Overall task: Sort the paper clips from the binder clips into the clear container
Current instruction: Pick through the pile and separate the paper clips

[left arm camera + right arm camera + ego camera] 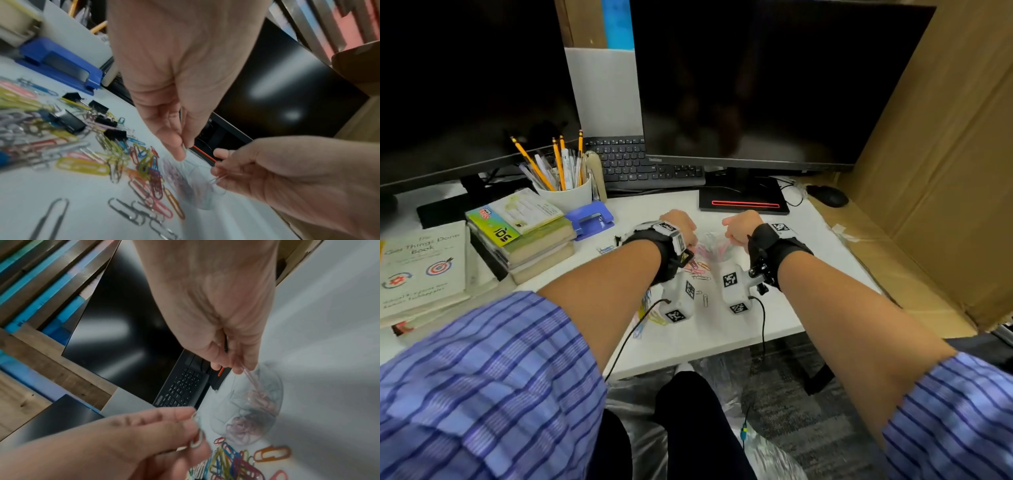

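Note:
A small clear container (pixel 711 244) (pixel 198 185) (pixel 258 404) stands on the white desk and holds several pinkish paper clips. My left hand (pixel 686 230) (pixel 183 151) hovers at its left rim and pinches a pale paper clip (pixel 196 435). My right hand (pixel 732 230) (pixel 236 369) pinches a pinkish paper clip (pixel 252 379) that hangs into the container. A pile of coloured paper clips (pixel 697 269) (pixel 144 164) (pixel 232 459) lies just in front of the container. Black binder clips (pixel 98 106) lie mixed in at the pile's left side.
A blue hole punch (pixel 590 219) (pixel 59 63), stacked books (pixel 530 236) and a white pencil cup (pixel 567 193) stand to the left. A keyboard (pixel 643 166), a monitor stand (pixel 743 200) and a mouse (pixel 829 197) lie behind. Cardboard (pixel 945 171) walls the right.

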Available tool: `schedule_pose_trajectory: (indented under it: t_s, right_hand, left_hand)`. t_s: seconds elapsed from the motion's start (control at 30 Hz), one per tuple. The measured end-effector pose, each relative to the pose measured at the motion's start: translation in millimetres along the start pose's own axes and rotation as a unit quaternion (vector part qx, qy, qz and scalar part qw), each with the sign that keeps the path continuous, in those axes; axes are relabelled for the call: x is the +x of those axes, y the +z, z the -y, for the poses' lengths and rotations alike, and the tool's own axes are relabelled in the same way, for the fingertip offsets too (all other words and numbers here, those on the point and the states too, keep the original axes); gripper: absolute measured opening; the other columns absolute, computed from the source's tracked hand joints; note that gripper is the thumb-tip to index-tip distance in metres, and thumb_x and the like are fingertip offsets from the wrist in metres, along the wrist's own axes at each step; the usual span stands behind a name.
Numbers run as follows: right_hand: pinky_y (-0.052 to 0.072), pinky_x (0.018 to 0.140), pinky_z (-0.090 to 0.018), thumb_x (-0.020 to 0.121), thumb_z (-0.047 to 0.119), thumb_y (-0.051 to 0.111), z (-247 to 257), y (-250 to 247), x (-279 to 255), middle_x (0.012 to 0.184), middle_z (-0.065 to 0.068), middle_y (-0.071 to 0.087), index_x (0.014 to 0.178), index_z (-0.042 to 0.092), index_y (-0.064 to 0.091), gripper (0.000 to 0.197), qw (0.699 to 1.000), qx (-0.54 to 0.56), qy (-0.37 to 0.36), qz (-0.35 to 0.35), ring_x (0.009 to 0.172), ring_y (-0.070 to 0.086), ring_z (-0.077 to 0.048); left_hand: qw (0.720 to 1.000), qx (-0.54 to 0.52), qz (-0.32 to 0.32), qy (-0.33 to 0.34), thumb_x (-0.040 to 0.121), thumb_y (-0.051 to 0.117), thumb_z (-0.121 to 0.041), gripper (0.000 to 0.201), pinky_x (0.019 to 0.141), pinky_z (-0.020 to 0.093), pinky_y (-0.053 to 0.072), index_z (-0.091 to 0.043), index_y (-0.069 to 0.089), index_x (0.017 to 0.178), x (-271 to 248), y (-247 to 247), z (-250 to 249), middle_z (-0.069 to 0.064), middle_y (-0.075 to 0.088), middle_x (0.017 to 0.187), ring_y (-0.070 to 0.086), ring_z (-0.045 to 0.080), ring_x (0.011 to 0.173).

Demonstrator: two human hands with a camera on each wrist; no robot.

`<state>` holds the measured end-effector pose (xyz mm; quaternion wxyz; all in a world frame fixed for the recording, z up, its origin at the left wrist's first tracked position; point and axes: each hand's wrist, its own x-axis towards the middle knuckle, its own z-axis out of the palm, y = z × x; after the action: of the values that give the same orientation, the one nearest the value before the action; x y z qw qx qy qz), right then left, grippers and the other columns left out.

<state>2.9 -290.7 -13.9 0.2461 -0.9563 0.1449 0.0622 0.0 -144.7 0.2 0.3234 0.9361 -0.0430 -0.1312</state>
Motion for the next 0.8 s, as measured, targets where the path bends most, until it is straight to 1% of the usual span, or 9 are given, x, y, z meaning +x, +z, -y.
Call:
schedule_pose_trajectory:
  t_s: [0.07,0.17,0.23,0.33,0.47,0.53,0.6,0.7,0.8]
  right_hand:
    - [0.040,0.109,-0.030,0.100,0.014,0.038,-1,2,-1,0.151,-0.001,0.040,0.143,0.013,0.039,0.043,1.000,-0.021,-0.009,-0.013,0.138,0.041,-0.020]
    - [0.046,0.092,-0.027,0.099,0.010,0.039,6,-1,12,0.137,-0.007,0.055,0.132,0.007,0.052,0.036,0.998,0.036,0.028,-0.047,0.128,0.051,-0.024]
    - [0.044,0.078,-0.026,0.097,0.014,0.043,8,-2,18,0.107,-0.011,0.065,0.097,0.002,0.064,0.024,0.996,0.039,0.050,-0.056,0.109,0.061,-0.025]
    - [0.042,0.058,-0.024,0.090,0.018,0.048,8,10,32,0.069,-0.003,0.053,0.060,0.010,0.045,0.030,0.997,-0.066,0.033,0.002,0.073,0.058,-0.022]
    - [0.053,0.074,-0.033,0.078,0.055,0.055,3,25,47,0.098,-0.009,0.064,0.092,0.009,0.064,0.048,0.992,-0.123,0.000,0.001,0.091,0.062,-0.029]
    - [0.053,0.086,-0.039,0.073,0.066,0.053,2,29,48,0.111,-0.011,0.063,0.110,0.010,0.064,0.068,0.988,-0.156,-0.004,-0.014,0.103,0.060,-0.032]
    - [0.053,0.085,-0.038,0.073,0.068,0.054,1,29,51,0.112,-0.011,0.063,0.107,0.011,0.064,0.068,0.986,-0.165,0.000,-0.012,0.101,0.061,-0.030]
    - [0.047,0.066,-0.030,0.077,0.058,0.061,-3,26,50,0.098,-0.005,0.066,0.074,0.016,0.057,0.042,0.993,-0.120,-0.006,0.017,0.074,0.059,-0.021]
    - [0.052,0.070,-0.031,0.077,0.046,0.066,-3,21,45,0.093,-0.004,0.065,0.086,0.014,0.062,0.033,0.997,-0.066,-0.002,0.028,0.081,0.062,-0.024]
  left_hand:
    - [1.000,-0.021,-0.010,-0.007,0.086,0.062,-0.007,0.031,0.094,0.037,0.055,-0.001,0.065,0.116,8,9,0,0.016,0.069,0.116,0.067,0.029,0.108]
    - [0.999,-0.016,-0.051,-0.007,0.086,0.065,-0.016,0.030,0.096,0.037,0.053,-0.002,0.069,0.111,19,21,-2,0.013,0.070,0.115,0.067,0.028,0.106]
    - [0.998,-0.001,-0.061,-0.011,0.087,0.065,-0.022,0.028,0.094,0.031,0.053,-0.003,0.071,0.105,25,25,-4,0.011,0.070,0.115,0.067,0.024,0.102]
    - [0.996,0.010,-0.074,-0.043,0.084,0.069,-0.028,0.019,0.073,0.022,0.048,-0.010,0.071,0.085,34,27,-6,0.006,0.073,0.110,0.059,0.017,0.081]
    - [0.996,0.017,-0.062,-0.064,0.082,0.072,-0.022,0.027,0.076,0.025,0.053,-0.002,0.073,0.100,43,32,-4,0.011,0.073,0.106,0.065,0.019,0.084]
    - [0.994,0.038,-0.059,-0.082,0.083,0.071,-0.023,0.021,0.083,0.025,0.053,-0.002,0.069,0.081,43,34,-4,0.010,0.073,0.099,0.069,0.021,0.097]
    - [0.990,0.054,-0.083,-0.100,0.087,0.065,-0.023,0.031,0.087,0.021,0.051,-0.007,0.053,0.063,42,33,-5,0.003,0.069,0.090,0.067,0.018,0.106]
    - [0.990,0.048,-0.072,-0.110,0.090,0.062,-0.023,0.029,0.083,0.022,0.049,-0.011,0.051,0.065,44,33,-3,0.001,0.061,0.077,0.065,0.018,0.100]
    - [0.993,0.088,-0.012,-0.073,0.086,0.066,-0.024,0.019,0.074,0.023,0.048,-0.010,0.062,0.073,40,35,0,0.003,0.069,0.092,0.067,0.021,0.094]
